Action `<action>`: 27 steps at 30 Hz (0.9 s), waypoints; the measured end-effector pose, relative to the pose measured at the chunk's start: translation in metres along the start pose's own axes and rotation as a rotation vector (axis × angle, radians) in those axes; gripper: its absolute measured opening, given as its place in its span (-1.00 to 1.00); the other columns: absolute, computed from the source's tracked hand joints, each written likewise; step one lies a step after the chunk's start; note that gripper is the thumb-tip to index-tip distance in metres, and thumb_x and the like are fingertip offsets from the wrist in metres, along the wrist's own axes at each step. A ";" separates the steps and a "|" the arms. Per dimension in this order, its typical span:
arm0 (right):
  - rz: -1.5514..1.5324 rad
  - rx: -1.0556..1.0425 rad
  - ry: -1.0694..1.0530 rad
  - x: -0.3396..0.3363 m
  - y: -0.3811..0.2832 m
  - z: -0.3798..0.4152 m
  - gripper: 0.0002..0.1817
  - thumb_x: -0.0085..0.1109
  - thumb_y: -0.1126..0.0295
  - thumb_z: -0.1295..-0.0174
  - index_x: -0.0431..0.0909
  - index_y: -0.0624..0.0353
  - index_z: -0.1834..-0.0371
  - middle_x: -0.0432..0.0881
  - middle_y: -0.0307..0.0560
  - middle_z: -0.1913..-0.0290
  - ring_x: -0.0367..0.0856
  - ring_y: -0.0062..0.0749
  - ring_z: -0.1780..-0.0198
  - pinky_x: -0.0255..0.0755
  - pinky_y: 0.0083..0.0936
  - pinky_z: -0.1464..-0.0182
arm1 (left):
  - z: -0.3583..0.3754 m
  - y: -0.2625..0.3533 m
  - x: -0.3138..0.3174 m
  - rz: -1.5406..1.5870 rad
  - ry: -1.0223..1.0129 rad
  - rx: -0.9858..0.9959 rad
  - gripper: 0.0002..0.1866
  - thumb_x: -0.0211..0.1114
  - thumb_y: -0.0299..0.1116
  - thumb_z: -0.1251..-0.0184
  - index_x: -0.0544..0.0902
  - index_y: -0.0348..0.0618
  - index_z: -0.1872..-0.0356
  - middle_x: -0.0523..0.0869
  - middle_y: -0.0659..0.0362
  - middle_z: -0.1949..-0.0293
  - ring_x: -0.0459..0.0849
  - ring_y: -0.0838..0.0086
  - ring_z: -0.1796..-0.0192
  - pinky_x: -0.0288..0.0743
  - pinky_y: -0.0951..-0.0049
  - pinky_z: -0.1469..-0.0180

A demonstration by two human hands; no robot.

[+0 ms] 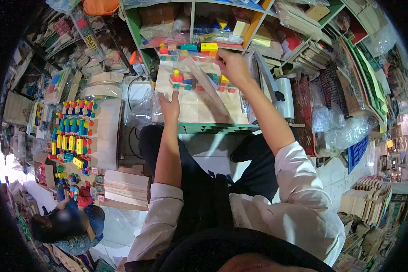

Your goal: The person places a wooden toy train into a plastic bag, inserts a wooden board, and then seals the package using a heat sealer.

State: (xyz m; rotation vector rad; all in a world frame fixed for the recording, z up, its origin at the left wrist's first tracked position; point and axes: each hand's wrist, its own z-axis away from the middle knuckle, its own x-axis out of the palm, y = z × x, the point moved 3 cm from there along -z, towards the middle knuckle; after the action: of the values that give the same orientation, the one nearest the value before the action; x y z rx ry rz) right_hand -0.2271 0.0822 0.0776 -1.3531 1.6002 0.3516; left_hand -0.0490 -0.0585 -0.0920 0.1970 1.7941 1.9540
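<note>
A wooden toy train (187, 82) of coloured blocks lies across the pale work table (195, 113). A long, glossy translucent strip (208, 93), apparently plastic, runs slantwise over its middle. Near the train's left end, my left hand (169, 108) rests low with thumb and fingers apart. My right hand (233, 68) is over the right end, its fingers curled together; what they grip, if anything, is hidden. Just beyond its fingertips stands another block train with a yellow block (209, 47) and a teal block (189, 47), along the table's back edge.
Shelves (192, 22) rise behind the table. A silver cylindrical device (284, 97) stands at right. Crumpled clear plastic (143, 109) hangs at left. Several more toy trains (72, 124) cover a left-hand table, where another person (72, 224) sits. Red crates (303, 113) stand farther right.
</note>
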 end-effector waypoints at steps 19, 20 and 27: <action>-0.558 0.427 -0.300 -0.121 0.026 -0.116 -0.78 0.29 0.26 -0.08 0.52 0.12 0.58 0.44 -0.34 0.68 0.34 -0.71 0.72 0.13 -0.70 0.69 | 0.008 0.006 0.007 0.241 -0.179 -0.064 -0.01 0.31 -0.03 -0.16 -0.14 -0.29 -0.40 0.07 -0.06 -0.38 0.23 0.09 -0.33 0.39 0.13 -0.16; -0.601 0.495 -0.355 -0.128 0.028 -0.133 -0.80 0.25 0.29 -0.11 0.51 0.12 0.56 0.43 -0.35 0.69 0.32 -0.72 0.73 0.10 -0.71 0.71 | 0.011 0.013 0.002 0.268 -0.178 -0.069 -0.03 0.29 -0.05 -0.19 -0.14 -0.29 -0.40 0.07 -0.06 -0.38 0.24 0.10 -0.33 0.38 0.13 -0.17; -0.951 0.018 0.537 -0.169 0.085 -0.280 -0.75 -0.09 0.60 -0.14 0.55 0.30 0.16 0.59 -0.08 0.42 0.57 -0.46 0.45 0.53 -0.52 0.35 | -0.005 0.033 -0.008 0.306 -0.111 0.007 -0.08 0.27 -0.03 -0.18 0.00 -0.44 -0.35 0.17 -0.15 -0.33 0.31 0.21 -0.25 0.22 0.34 -0.25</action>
State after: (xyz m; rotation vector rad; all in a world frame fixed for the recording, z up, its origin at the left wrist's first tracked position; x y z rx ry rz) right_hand -0.4508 0.0060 0.3190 -2.1197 1.1476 -0.6422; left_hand -0.0521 -0.0677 -0.0589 0.6019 1.7825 2.0933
